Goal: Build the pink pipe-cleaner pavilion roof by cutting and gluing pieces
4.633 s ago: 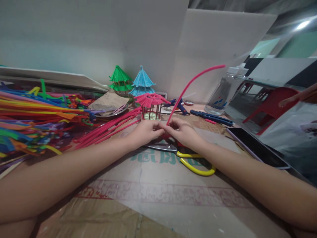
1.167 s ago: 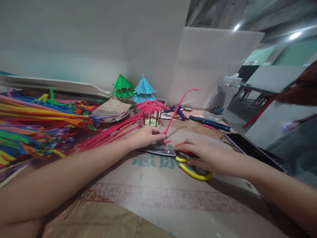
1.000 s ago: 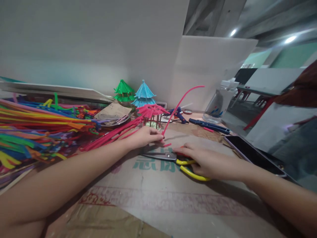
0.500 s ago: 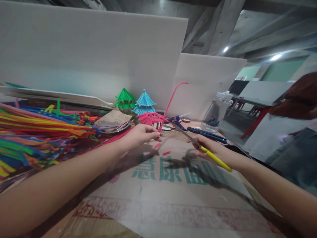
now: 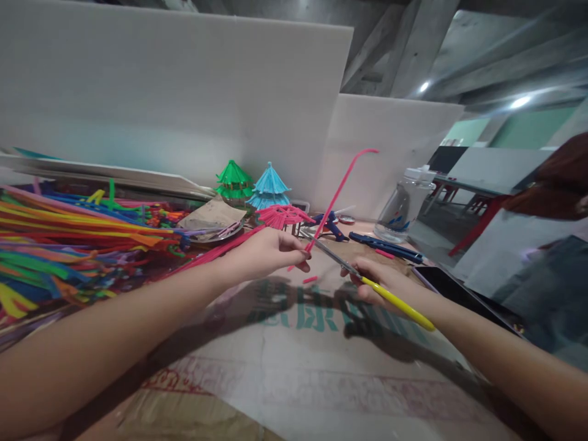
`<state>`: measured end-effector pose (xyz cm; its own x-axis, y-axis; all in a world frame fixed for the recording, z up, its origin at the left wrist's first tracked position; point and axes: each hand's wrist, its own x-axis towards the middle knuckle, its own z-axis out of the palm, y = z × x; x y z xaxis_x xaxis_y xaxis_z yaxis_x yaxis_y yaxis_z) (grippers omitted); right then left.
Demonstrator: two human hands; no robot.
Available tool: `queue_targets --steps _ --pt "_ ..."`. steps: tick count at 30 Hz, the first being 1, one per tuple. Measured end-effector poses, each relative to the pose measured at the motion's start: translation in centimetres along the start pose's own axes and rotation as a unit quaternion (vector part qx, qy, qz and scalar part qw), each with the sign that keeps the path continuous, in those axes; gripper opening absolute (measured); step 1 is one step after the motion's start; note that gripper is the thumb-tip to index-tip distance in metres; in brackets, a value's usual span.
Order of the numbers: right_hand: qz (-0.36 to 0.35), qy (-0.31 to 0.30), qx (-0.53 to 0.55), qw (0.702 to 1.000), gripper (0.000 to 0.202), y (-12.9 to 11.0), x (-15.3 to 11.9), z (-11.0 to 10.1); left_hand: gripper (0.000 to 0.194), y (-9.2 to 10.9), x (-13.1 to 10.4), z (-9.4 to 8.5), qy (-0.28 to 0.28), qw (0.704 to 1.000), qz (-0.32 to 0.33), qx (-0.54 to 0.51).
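Observation:
My left hand (image 5: 275, 254) pinches the lower end of a long pink pipe cleaner (image 5: 340, 185), which leans up to the right and bends over at its top. In my right hand (image 5: 375, 278) is a pair of scissors (image 5: 399, 304) with yellow handles. Their metal blades reach left to the pipe cleaner, just above my left fingertips; whether they touch it I cannot tell. Behind my left hand stands a small model with a pink pipe-cleaner roof (image 5: 281, 215). A short pink piece (image 5: 310, 280) lies on the printed board (image 5: 294, 349), another (image 5: 384, 253) beside the dark blue cutter.
Bundles of coloured pipe cleaners (image 5: 87, 228) fill the left side. Green (image 5: 234, 180) and blue (image 5: 269, 187) roofed models stand behind. To the right are a glue gun (image 5: 334, 229), a utility knife (image 5: 386, 246), a clear bottle (image 5: 403, 205), a phone (image 5: 452, 294) and a person (image 5: 533, 263).
The pink pipe cleaner has tilted further right and my left hand has shifted slightly right. My right hand has brought the scissors lower and left. A pink piece now shows beside the utility knife.

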<state>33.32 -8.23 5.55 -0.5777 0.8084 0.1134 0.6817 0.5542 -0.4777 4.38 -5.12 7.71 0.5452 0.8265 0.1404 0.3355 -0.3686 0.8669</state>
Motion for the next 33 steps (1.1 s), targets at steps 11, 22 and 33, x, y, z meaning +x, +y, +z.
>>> queue_targets --steps 11,22,33 --pt "0.007 -0.021 0.051 0.998 0.054 -0.45 0.15 0.29 0.015 0.81 -0.53 0.71 -0.006 1.0 0.001 0.012" --pt "0.013 -0.017 0.045 0.999 0.052 -0.72 -0.06 0.26 0.016 0.81 -0.58 0.5 -0.021 0.999 0.022 0.024" --pt "-0.011 -0.021 0.025 0.999 0.049 -0.76 -0.23 0.11 0.018 0.49 -0.42 0.52 -0.021 0.999 0.014 0.025"
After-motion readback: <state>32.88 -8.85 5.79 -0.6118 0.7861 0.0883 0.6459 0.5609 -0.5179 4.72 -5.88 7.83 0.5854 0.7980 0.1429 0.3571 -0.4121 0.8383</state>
